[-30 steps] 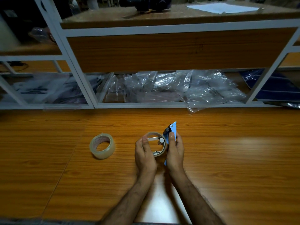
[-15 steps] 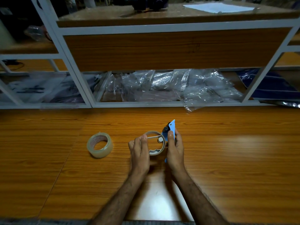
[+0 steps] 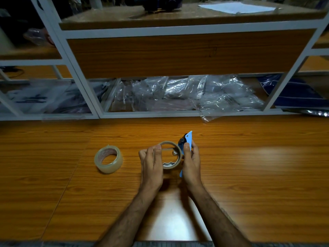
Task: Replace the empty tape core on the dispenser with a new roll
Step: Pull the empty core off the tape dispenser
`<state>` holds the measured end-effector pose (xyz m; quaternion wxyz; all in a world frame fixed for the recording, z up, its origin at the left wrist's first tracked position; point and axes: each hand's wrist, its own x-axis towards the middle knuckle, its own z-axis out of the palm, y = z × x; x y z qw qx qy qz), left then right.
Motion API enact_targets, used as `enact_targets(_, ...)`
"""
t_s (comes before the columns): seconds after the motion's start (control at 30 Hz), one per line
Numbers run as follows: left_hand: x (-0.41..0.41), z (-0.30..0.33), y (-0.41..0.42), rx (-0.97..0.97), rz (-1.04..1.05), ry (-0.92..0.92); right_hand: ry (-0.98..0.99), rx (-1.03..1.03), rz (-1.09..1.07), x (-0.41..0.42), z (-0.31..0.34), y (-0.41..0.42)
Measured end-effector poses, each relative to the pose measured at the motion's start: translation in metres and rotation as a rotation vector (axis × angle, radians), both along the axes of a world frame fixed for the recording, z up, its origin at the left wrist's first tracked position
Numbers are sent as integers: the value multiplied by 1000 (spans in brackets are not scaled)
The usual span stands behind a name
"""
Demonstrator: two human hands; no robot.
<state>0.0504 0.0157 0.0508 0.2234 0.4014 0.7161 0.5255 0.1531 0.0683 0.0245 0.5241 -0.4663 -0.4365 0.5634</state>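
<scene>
A blue tape dispenser [image 3: 188, 139] is held upright over the wooden table [image 3: 249, 166], gripped along its blue side by my right hand [image 3: 191, 163]. On its hub sits an empty brown cardboard core [image 3: 176, 163]. My left hand [image 3: 152, 164] pinches the left rim of that core with thumb and fingers. A full roll of clear tape [image 3: 109, 159] lies flat on the table to the left of my left hand, untouched.
A white-framed shelf unit [image 3: 178, 114] stands along the table's far edge. Its low compartment holds crumpled clear plastic bags [image 3: 187, 94], one spilling onto the table. A white paper sheet [image 3: 236, 7] lies on the upper shelf.
My left hand has shifted a little to the left on the core, its fingers now spread along the rim. The dispenser and the new roll have hardly moved.
</scene>
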Motion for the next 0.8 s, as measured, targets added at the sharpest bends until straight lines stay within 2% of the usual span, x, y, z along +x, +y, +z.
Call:
enact_targets(0.43, -3, 10, -16, 121, -50, 7, 11, -13, -36, -6, 0, -1)
enact_targets(0.6, -6, 15, -25, 160, -74, -96, 25, -27, -35, -5, -4, 0)
enact_targets(0.73, -26, 19, -18, 105, 24, -172, 23, -42, -72, 5, -10, 2)
enact_targets(0.8, -47, 10, -5, 37, 73, -152, 22, -59, -78, 11, -11, -1)
